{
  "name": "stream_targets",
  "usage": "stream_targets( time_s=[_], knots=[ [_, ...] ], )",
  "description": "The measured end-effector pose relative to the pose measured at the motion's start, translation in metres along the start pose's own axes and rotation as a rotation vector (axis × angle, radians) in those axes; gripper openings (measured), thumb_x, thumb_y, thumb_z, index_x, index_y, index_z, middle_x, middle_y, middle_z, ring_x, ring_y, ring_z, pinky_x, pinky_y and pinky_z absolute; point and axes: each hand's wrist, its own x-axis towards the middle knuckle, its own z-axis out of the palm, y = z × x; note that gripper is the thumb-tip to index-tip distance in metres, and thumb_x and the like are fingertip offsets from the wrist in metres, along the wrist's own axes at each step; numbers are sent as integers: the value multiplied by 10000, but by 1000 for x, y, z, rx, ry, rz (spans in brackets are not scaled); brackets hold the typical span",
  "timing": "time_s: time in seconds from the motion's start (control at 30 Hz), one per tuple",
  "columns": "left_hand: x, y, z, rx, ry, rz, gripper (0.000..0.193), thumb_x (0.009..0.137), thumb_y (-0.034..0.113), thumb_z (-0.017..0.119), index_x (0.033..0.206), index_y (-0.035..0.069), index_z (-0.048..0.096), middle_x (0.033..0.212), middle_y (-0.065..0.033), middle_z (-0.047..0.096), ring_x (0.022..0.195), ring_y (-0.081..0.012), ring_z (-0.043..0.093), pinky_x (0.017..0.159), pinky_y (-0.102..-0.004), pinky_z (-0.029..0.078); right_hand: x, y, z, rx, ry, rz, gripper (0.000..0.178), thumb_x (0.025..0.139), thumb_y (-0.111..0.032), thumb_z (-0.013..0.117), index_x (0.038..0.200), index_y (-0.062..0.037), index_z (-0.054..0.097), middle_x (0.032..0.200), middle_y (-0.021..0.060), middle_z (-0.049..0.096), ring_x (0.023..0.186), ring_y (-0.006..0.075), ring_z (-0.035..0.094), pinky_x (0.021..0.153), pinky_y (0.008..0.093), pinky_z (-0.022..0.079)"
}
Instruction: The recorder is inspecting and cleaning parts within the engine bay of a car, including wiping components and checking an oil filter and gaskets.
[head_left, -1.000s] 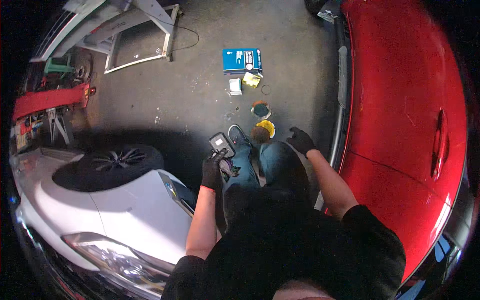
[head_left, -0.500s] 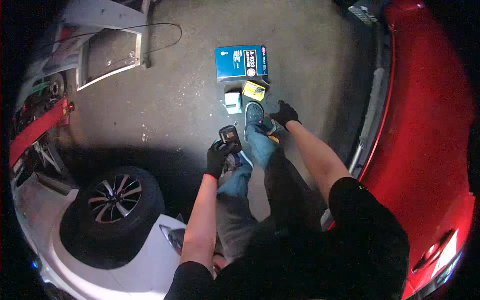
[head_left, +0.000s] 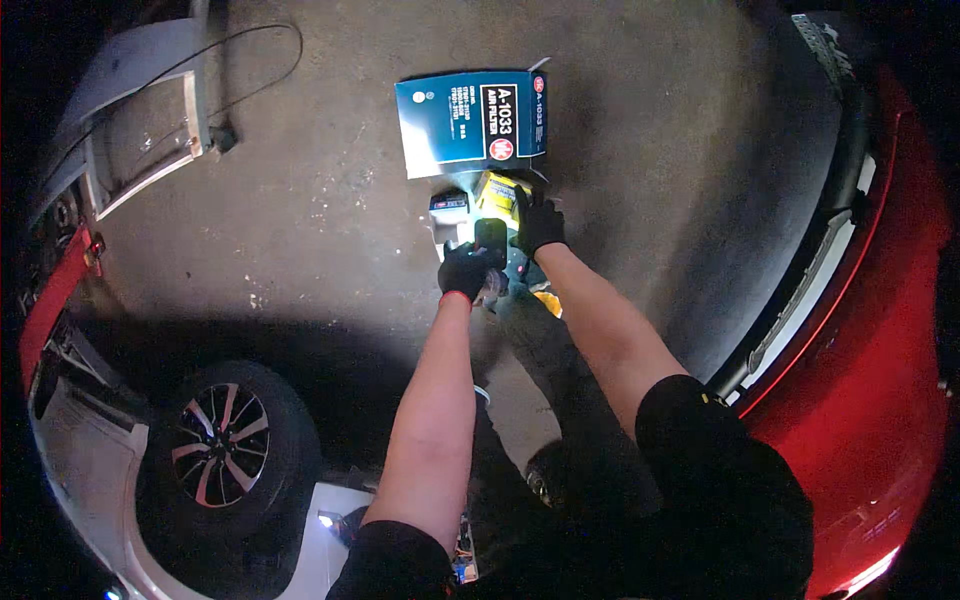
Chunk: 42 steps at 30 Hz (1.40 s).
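My left hand [head_left: 463,268], in a black glove, grips a dark rectangular handheld device [head_left: 490,240] over the floor. Something pale and crumpled shows beneath that hand, too unclear to name. At the right edge of a small yellow box [head_left: 499,196] is my right hand [head_left: 541,224], also black-gloved, its fingers closed on the box's side. Left of the yellow box stands a small white box with a dark blue end [head_left: 449,204], partly hidden by my left hand. Bright light falls on these boxes. Just beyond them lies a large blue-and-white carton [head_left: 455,125].
A wheel [head_left: 222,445] sits in a white car's fender [head_left: 150,550] at the lower left. A red car panel [head_left: 850,400] runs along the right. At upper left is a pale metal frame [head_left: 150,185] with a thin cable [head_left: 270,27]. An orange-yellow object [head_left: 548,302] lies beneath my right forearm.
Both hands have moved forward to the boxes. My right hand has come onto the yellow box. The left has carried the handheld device forward, and the view has shifted nearer to the boxes.
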Motion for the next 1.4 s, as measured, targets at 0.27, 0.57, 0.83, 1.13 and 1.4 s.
stream_targets(
  time_s=[0.27, 0.57, 0.83, 1.13, 1.4],
  knots=[
    [18, -7, -3, -14, 185, 44, 434, 826, 465, 657, 944, 63, 769, 922, -219, 729, 927, -387, 700, 831, -469, 523, 53, 23, -19, 201, 276, -259, 631, 775, -212, 737, 1375, -152, 551, 1360, 212, 582, 1239, 402, 571, 972, 504, 515],
    [-23, -27, -7, -30, 344, 39, 468, 796, 445, 731, 1008, 27, 744, 892, -236, 716, 850, -389, 706, 756, -483, 535, 139, 42, -188, 165, 78, -471, 476, 761, -394, 779, 1144, -123, 703, 1090, 160, 719, 976, 313, 680, 892, 429, 527],
    [-93, -56, -16, -234, 228, -75, 414, 808, 408, 770, 964, 29, 715, 902, -167, 728, 825, -305, 712, 747, -435, 540, 204, 7, -252, -50, 279, -280, 688, 773, -538, 743, 1353, -185, 631, 1436, 135, 575, 1277, 332, 573, 1084, 450, 437],
    [-134, -111, 21, -207, 369, -28, 293, 831, 213, 771, 1033, 17, 690, 923, -76, 724, 827, -169, 660, 786, -363, 529, 251, 22, -206, 165, 491, -161, 530, 876, -464, 657, 1330, -190, 652, 1345, 127, 647, 1207, 330, 623, 1057, 449, 460],
    [-142, -123, 11, -203, 299, -68, 325, 847, 290, 792, 1049, 51, 708, 927, -55, 728, 825, -154, 664, 765, -354, 529, 228, 40, -203, 319, 698, -208, 500, 892, -451, 638, 1196, -61, 709, 1236, 235, 669, 1135, 412, 632, 1025, 493, 452]
  ],
)
